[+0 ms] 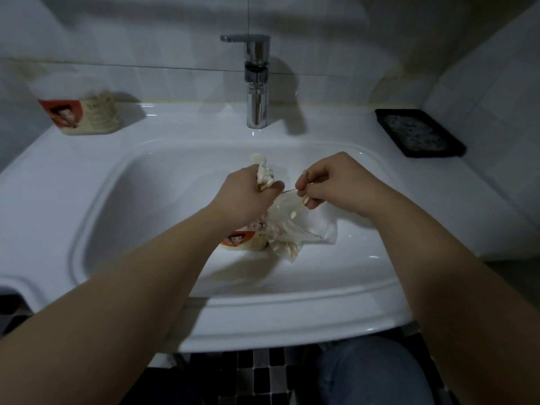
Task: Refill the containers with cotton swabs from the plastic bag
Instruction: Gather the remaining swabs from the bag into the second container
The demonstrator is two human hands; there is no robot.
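left hand (pixel 245 197) hides the top of the container (pixel 242 244) in the sink (pixel 146 200); the bag (pixel 295 226) covers one side. swabs (pixel 266 175) in that hand blur together, uncountable.

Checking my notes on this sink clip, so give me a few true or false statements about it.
1. The left hand grips a bundle of cotton swabs. True.
2. The plastic bag lies on the ledge beside the faucet. False: it is in the sink basin, pinched by the right hand.
3. A labelled container stands in the basin below the left hand. True.
4. The black tray sits on the left ledge. False: it is at the back right; a second container stands at the left.
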